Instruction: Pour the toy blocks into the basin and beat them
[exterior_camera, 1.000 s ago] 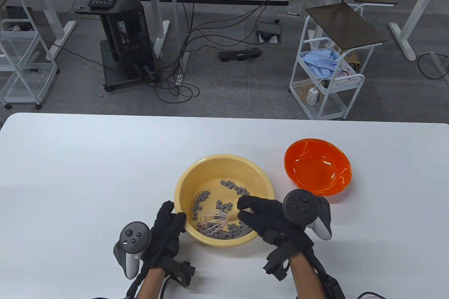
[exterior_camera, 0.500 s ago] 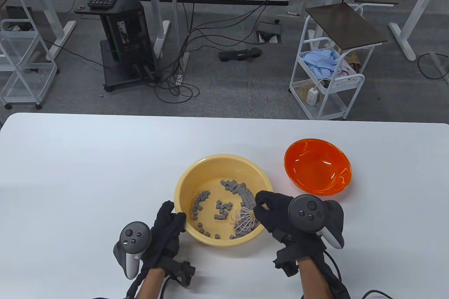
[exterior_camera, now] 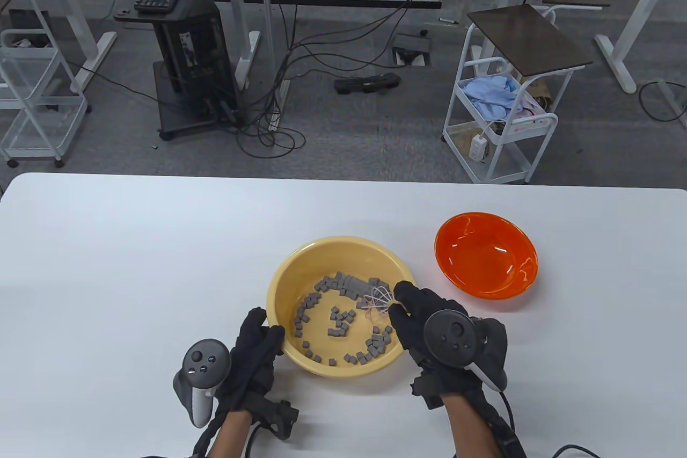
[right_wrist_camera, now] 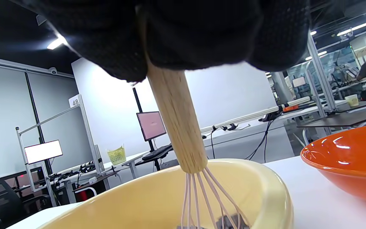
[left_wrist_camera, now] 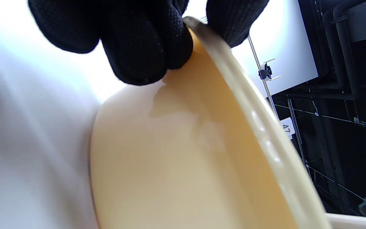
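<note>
- The grey toy blocks lie inside the yellow basin, strung in loose arcs along its far, left and near-right floor, with a small clump in the middle.
- The basin sits on the white table toward its near edge, centre-right.
- The whisk has its pink wire loops down among the blocks at the basin's right side, just inside the rim; its wooden handle rises steeply from the wires.
- The right hand is curled tight around that handle, hanging over the basin's right rim.
- The left hand pinches the basin's near-left rim, with fingers on the outer wall and what looks like the thumb over the lip.
- An orange bowl stands just right of the basin, close to it but apart, beyond the right hand.
- Bare tabletop spreads wide to the left and far side; the far table edge is well apart from both vessels.
</note>
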Action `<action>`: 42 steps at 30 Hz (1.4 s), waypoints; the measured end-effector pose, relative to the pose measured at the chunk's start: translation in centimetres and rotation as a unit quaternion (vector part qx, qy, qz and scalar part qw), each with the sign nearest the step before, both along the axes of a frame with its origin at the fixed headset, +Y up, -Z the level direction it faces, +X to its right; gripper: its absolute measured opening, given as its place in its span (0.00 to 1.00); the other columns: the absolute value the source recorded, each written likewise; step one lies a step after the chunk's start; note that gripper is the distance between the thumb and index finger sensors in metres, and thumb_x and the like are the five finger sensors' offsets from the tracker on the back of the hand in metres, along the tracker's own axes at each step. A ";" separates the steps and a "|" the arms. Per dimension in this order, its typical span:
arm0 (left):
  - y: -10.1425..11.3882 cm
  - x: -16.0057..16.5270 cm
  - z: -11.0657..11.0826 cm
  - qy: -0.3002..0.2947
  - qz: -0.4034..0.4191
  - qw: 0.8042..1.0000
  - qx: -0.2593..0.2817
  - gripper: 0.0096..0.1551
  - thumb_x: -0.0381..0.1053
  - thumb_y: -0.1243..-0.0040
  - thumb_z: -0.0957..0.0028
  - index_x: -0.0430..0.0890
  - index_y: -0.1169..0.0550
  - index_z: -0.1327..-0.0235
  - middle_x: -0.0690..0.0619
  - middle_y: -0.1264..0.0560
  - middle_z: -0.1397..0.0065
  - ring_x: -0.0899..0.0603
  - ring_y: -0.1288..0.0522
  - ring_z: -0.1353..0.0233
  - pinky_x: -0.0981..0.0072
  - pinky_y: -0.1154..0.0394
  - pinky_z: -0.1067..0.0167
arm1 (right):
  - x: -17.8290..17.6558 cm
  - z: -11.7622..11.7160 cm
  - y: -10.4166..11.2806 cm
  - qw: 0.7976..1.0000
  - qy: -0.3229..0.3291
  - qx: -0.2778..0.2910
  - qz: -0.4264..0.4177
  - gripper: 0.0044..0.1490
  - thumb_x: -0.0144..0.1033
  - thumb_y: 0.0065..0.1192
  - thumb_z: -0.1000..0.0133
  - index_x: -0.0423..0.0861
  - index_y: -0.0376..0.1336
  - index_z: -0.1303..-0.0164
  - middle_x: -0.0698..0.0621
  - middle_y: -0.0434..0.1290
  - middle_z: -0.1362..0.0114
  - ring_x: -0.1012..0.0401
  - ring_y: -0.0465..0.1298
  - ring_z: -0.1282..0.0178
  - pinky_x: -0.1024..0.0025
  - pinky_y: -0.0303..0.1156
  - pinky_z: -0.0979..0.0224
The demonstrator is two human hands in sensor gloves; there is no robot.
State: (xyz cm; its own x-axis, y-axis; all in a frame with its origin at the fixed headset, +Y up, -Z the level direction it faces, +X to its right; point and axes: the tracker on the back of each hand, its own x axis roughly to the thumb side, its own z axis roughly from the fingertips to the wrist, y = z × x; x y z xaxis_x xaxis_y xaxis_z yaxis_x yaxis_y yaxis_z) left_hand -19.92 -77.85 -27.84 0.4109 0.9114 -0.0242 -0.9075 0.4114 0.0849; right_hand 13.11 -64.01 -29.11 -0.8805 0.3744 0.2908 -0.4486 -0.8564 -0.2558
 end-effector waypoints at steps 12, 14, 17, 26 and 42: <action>0.0 0.0 0.0 -0.004 0.004 1.000 0.000 0.40 0.50 0.46 0.29 0.26 0.42 0.18 0.39 0.24 0.34 0.41 0.18 0.38 0.34 0.27 0.34 | -2.2 -0.6 -2.2 0.997 0.042 -0.058 -0.034 0.29 0.37 0.69 0.32 0.36 0.65 0.26 0.30 0.75 0.41 0.53 0.81 0.62 0.46 0.74 0.37; 0.1 0.0 0.0 -0.004 0.004 1.000 0.000 0.40 0.50 0.46 0.29 0.26 0.42 0.18 0.39 0.24 0.34 0.41 0.18 0.38 0.34 0.27 0.34 | -2.4 -0.6 -2.5 0.995 0.054 -0.068 -0.052 0.29 0.36 0.69 0.32 0.35 0.65 0.26 0.28 0.75 0.40 0.53 0.81 0.62 0.46 0.74 0.37; 0.0 0.0 0.0 -0.004 0.004 1.000 0.000 0.40 0.50 0.46 0.29 0.26 0.42 0.18 0.39 0.24 0.34 0.41 0.18 0.38 0.34 0.27 0.34 | -2.8 -0.7 -2.9 0.992 0.071 -0.081 -0.059 0.30 0.36 0.68 0.32 0.35 0.64 0.25 0.28 0.75 0.39 0.52 0.81 0.62 0.46 0.74 0.38; 0.0 0.0 0.0 -0.002 0.002 1.000 0.001 0.40 0.50 0.46 0.29 0.26 0.42 0.18 0.39 0.24 0.34 0.41 0.18 0.38 0.34 0.27 0.34 | -3.5 -0.7 -2.6 0.975 0.149 -0.131 -0.096 0.28 0.35 0.67 0.32 0.34 0.65 0.27 0.28 0.75 0.42 0.53 0.81 0.62 0.45 0.73 0.37; 0.1 0.1 0.1 0.010 -0.014 1.000 0.002 0.40 0.51 0.46 0.29 0.26 0.42 0.18 0.38 0.24 0.32 0.39 0.18 0.37 0.33 0.27 0.34 | 0.8 0.1 1.4 0.987 0.064 -0.118 -0.088 0.25 0.42 0.70 0.34 0.36 0.72 0.37 0.38 0.77 0.59 0.62 0.73 0.76 0.48 0.75 0.39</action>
